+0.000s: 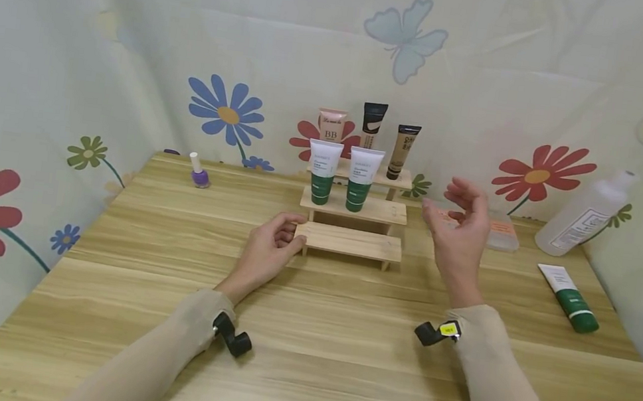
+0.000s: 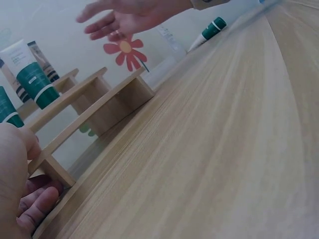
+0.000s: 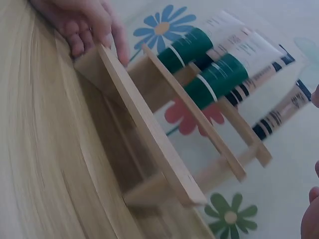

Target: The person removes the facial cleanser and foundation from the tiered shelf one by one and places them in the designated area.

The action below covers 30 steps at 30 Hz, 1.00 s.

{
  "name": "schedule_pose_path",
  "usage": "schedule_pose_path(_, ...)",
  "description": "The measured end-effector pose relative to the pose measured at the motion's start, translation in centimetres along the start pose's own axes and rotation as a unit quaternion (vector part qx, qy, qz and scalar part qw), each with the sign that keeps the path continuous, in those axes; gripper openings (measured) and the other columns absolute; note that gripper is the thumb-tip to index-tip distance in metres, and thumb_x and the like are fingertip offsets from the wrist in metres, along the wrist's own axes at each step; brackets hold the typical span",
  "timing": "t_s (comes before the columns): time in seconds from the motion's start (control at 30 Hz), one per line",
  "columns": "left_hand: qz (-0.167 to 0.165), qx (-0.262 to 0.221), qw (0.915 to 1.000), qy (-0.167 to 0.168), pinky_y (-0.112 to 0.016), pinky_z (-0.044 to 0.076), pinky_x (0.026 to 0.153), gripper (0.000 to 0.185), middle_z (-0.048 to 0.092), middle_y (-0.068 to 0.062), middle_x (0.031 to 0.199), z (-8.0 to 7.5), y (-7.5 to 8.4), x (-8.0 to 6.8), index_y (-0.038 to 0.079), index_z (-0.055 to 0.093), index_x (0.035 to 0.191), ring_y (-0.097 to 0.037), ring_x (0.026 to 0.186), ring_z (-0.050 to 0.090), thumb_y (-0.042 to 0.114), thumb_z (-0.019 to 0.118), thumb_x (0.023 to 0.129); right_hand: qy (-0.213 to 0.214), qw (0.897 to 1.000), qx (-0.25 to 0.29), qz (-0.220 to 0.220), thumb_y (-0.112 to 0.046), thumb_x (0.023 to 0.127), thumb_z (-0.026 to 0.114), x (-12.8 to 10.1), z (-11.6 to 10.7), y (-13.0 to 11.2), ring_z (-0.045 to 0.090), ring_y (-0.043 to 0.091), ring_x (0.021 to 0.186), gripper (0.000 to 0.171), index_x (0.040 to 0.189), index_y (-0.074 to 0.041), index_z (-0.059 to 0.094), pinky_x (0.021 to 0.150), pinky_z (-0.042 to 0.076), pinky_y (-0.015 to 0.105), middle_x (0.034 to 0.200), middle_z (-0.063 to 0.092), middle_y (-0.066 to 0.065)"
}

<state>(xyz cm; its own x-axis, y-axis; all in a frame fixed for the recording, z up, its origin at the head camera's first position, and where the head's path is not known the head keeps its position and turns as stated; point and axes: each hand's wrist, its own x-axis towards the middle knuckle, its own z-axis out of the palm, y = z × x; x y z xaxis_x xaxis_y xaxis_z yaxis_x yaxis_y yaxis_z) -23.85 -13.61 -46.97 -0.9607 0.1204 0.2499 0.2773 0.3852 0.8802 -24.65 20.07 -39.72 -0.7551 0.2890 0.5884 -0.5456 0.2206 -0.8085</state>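
A three-step wooden stand (image 1: 347, 240) is at the back middle of the table. My left hand (image 1: 271, 248) grips the left end of its lowest step, thumb on top in the left wrist view. My right hand (image 1: 462, 234) is raised to the right of the stand, fingers loosely bent, holding nothing. Two white-and-green tubes, one left (image 1: 323, 172) and one right (image 1: 363, 180), stand on the middle step. On the top step stand a pink BB tube (image 1: 332, 125), a black-capped tube (image 1: 373, 125) and a slim beige tube (image 1: 404, 152).
Behind my right hand lies a clear plastic box (image 1: 503, 231). A white bottle (image 1: 585, 213) leans at the back right, with another white-and-green tube (image 1: 570, 299) lying before it. Purple nail polish (image 1: 200, 172) stands at the back left. A flowered curtain (image 1: 292, 43) hangs behind.
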Motion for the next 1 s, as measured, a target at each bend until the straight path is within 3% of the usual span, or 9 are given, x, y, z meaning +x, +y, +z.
schedule_pose_path(0.13,-0.003,0.002,1.0000,-0.001,-0.030,0.061,0.090,0.031,0.074,-0.007,0.119,0.0,0.0,0.0,0.017,0.073,0.138,-0.020,0.106,0.072,0.019,0.075,0.107,-0.019,0.999,0.027,-0.002,-0.006,0.096,0.086,-0.2,2.2,-0.3,0.062,0.020,0.123,0.055,0.146,-0.001,0.062,0.097,0.046,0.031,0.129,0.065,-0.006)
schedule_pose_path(0.47,0.002,-0.001,1.0000,0.000,-0.027,0.060,0.088,0.031,0.074,-0.007,0.118,0.0,0.0,0.1,0.017,0.073,0.138,-0.020,0.105,0.072,0.018,0.075,0.107,-0.063,0.997,0.041,0.031,-0.011,0.095,0.088,-0.8,6.6,-0.9,0.060,0.044,0.128,0.061,0.148,-0.001,0.060,0.101,0.051,0.043,0.139,0.063,0.022)
schedule_pose_path(0.83,-0.002,-0.004,1.0000,-0.001,-0.029,0.061,0.088,0.032,0.073,-0.007,0.118,0.0,0.0,0.1,0.018,0.073,0.138,-0.020,0.105,0.072,0.020,0.076,0.106,-0.100,0.991,0.042,0.074,-0.010,0.096,0.090,-1.2,9.9,-0.7,0.065,0.027,0.126,0.062,0.149,-0.004,0.057,0.111,0.055,0.048,0.139,0.065,0.015)
schedule_pose_path(1.0,-0.002,-0.006,1.0000,0.000,-0.030,0.061,0.088,0.032,0.073,-0.007,0.118,-0.1,-0.1,0.0,0.018,0.073,0.138,-0.020,0.104,0.072,0.019,0.075,0.107,-0.108,0.990,0.024,0.083,-0.008,0.096,0.088,-1.4,10.4,-0.5,0.066,0.028,0.126,0.061,0.148,-0.003,0.056,0.111,0.055,0.049,0.139,0.066,0.017)
